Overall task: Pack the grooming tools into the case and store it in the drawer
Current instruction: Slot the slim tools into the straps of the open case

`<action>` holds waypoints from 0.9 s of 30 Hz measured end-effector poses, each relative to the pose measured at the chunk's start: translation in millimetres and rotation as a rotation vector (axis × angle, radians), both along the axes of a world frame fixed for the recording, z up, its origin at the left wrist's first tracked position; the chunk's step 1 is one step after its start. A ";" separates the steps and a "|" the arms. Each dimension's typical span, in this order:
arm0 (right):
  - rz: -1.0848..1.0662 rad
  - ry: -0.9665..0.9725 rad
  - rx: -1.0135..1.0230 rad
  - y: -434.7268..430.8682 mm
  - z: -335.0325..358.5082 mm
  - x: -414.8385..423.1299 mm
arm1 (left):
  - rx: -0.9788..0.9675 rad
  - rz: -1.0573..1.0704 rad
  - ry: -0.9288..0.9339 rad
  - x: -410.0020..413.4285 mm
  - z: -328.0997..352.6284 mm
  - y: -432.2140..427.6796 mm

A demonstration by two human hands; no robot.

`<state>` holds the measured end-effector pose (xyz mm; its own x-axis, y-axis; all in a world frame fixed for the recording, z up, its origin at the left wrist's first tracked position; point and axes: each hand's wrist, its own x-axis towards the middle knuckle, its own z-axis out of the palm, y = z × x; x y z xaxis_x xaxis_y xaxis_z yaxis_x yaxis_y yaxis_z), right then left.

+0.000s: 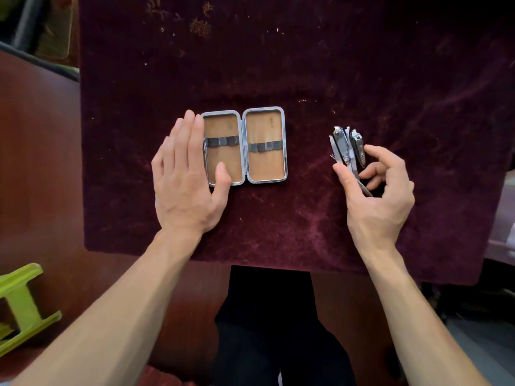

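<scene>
Right hand (381,190): fingers curled, thumb pressed in. A bundle of metal tools (348,147) is pinched upright and held clear of the cloth, fanned at the top, presumably so that one piece can be picked out at a time. Clippers and slimmer pieces are made out; the full count cannot be told.

Left hand (186,176): fingers straight and together, nothing gripped. It is laid flat along the left edge of the case (243,146), thumb on the left lining, apparently to steady it for loading.

Case: opened flat, both tan halves facing up, well apart from the tools. Dark bands (221,141) are stretched across each half; nothing is seen tucked under them, so packing is judged not yet begun.

Cloth (362,65): maroon velvet, spread under the case on a wooden table (39,162).

Stool (19,299): green, at lower left.

Drawer: not in view.
</scene>
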<state>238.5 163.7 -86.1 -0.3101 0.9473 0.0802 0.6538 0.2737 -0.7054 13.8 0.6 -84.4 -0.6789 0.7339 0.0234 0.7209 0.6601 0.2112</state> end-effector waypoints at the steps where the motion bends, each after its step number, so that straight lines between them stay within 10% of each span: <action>1: 0.014 -0.006 0.015 0.0 -0.2 -0.1 | -0.001 0.001 0.002 -0.3 0.1 0.0; 27: -0.029 -0.029 0.031 -0.3 6.1 -6.9 | -0.028 0.005 -0.007 0.5 2.1 0.5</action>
